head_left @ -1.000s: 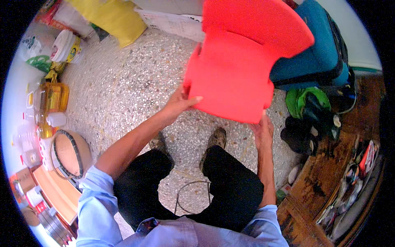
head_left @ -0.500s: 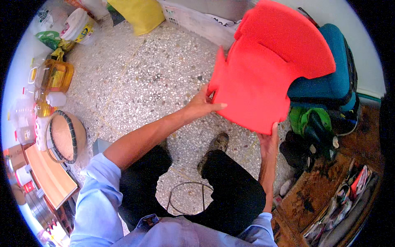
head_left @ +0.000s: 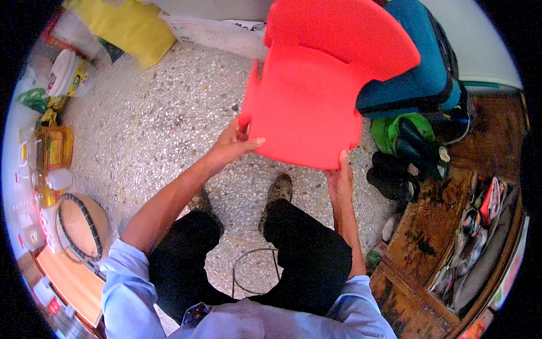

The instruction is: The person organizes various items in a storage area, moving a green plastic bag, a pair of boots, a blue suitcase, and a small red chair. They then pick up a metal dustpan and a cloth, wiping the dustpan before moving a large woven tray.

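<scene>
Red chair (head_left: 307, 107) reaches out ahead of the left hand (head_left: 232, 146) and right hand (head_left: 340, 179). Each pinches a near corner, thumb on top, maybe so it won't tip. A blue case (head_left: 403, 87) is beyond the right hand.

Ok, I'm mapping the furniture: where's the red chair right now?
In the head view, the red chair is at upper centre-right, its lower corners in the left hand and right hand, the teal case just right of it.

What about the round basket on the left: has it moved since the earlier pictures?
No: the basket keeps its place between the amber jug and the orange board; the camera's view itself shifted.
</scene>
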`<state>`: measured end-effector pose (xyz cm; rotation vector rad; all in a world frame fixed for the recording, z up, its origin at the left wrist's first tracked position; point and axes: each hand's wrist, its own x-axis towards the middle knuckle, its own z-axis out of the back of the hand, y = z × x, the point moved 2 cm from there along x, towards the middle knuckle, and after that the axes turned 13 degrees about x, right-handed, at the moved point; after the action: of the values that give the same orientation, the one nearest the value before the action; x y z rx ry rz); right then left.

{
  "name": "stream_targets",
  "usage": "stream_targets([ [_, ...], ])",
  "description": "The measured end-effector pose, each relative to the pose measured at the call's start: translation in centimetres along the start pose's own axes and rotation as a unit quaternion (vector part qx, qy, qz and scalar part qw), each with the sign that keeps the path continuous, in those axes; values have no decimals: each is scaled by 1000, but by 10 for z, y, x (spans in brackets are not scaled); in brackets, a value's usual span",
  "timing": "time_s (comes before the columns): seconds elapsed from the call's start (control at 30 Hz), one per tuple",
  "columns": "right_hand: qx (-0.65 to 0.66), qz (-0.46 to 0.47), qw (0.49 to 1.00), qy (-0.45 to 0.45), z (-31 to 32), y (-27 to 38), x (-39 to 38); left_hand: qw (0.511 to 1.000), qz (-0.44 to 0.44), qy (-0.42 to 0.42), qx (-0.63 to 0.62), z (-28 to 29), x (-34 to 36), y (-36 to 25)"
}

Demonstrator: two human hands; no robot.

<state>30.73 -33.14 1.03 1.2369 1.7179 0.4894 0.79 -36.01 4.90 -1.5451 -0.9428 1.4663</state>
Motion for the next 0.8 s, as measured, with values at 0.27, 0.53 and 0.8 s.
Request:
stream_targets([
  [0.27,0,2,1000,1,2,-8,-6,998,34,2,55,12,-1,3],
  [0.53,-54,-26,998,-28,11,-11,-6,987,102,-17,123,10,-1,-7],
  [0.8,-10,-41,999,-14,1,-10,-11,986,61,-143,59,-25,13,-9],
])
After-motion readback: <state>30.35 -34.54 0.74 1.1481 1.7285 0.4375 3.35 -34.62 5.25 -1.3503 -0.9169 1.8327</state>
